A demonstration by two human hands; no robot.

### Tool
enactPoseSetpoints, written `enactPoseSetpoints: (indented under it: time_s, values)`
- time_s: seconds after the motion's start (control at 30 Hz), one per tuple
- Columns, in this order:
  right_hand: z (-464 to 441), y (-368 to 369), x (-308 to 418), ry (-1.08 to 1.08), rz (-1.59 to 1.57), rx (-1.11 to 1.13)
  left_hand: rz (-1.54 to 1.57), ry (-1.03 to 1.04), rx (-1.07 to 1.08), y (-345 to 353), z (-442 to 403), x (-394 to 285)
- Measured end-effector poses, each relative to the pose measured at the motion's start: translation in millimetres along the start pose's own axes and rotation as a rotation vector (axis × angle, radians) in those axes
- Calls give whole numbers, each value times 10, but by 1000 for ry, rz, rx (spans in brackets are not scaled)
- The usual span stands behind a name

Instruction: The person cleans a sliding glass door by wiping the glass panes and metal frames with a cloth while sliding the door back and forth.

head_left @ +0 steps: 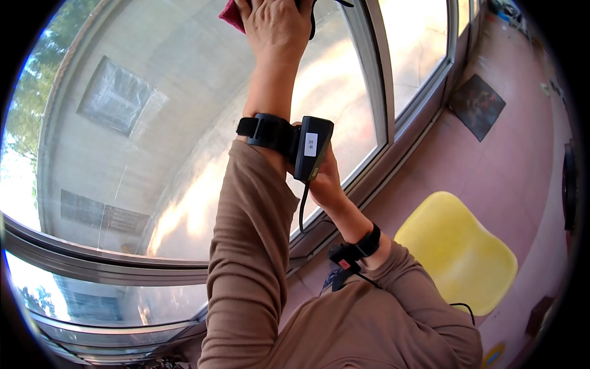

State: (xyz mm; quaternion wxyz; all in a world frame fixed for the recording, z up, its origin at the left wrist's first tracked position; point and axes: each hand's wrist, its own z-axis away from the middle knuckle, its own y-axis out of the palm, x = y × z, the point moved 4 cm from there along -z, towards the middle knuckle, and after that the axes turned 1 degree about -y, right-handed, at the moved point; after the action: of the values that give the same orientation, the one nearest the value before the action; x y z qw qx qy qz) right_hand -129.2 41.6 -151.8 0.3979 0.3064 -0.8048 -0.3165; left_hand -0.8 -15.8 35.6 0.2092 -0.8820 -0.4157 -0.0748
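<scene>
High in the view, my left hand (278, 23) lies over a dark pink cloth (232, 16) at the window glass (203, 117). Only a corner of the cloth shows, and the upper frame edge cuts off the fingertips. A black strap with a black box (314, 147) sits around my left wrist. Behind that box is my right hand (326, 181), close to the left forearm. Its fingers are mostly hidden, so I cannot tell whether they grip anything. Another strapped black device (355, 252) is on my right wrist, with a cable running from it.
The metal window frame (384, 141) runs diagonally beside my arms, and a lower rail (123, 264) crosses at left. A yellow stool seat (458, 252) stands at right on the pinkish floor (405, 184). A dark square mat (478, 107) lies farther off.
</scene>
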Motion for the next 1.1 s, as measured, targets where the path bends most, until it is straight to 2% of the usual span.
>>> enactPoseSetpoints:
  time_s: [0.1, 0.2, 0.23, 0.3, 0.37, 0.43, 0.5, 0.57, 0.67, 0.77, 0.8, 0.9, 0.97, 1.03, 1.1]
  values:
    - [65, 47, 3, -56, 194, 36, 12, 13, 21, -25, 32, -29]
    - [130, -191, -226, 114, 296, 121, 24, 44, 42, -54, 48, -13]
    - [117, -302, -209, 127, 314, 55, 22, 43, 40, -60, 46, -1]
    - [81, -644, 35, 137, 514, -246, 50, 57, 48, -71, 68, -10]
    - [-40, -869, 315, -54, 567, -418, 76, 55, 34, -119, 132, -40]
    - [-298, -866, 583, -185, 473, -464, -74, 155, 27, -122, 186, -141]
    - [-562, -711, 733, -269, 490, -423, -12, 101, 155, 115, 429, -78]
    - [-818, -591, 707, -186, 505, -343, -83, 67, 233, 171, 514, -153]
    - [-1104, -576, 514, 16, 90, -304, -82, 73, 282, 255, 666, -256]
    - [-1340, -874, 441, -67, -95, -215, 32, 53, 368, 284, 888, -393]
    - [-1309, -684, 558, -91, -45, -367, 9, 109, 387, 332, 956, -397]
    - [-1285, -761, 460, -129, 54, -447, 29, 163, 430, 232, 1037, -361]
    - [-1199, -889, 480, -184, 194, -572, 337, 55, 650, 20, 1074, -400]
    - [-1101, -1134, 458, -317, 545, -633, 294, 36, 725, -282, 1213, -437]
    - [-970, -1392, 237, -404, 1138, -601, 169, 12, 772, -539, 1515, -355]
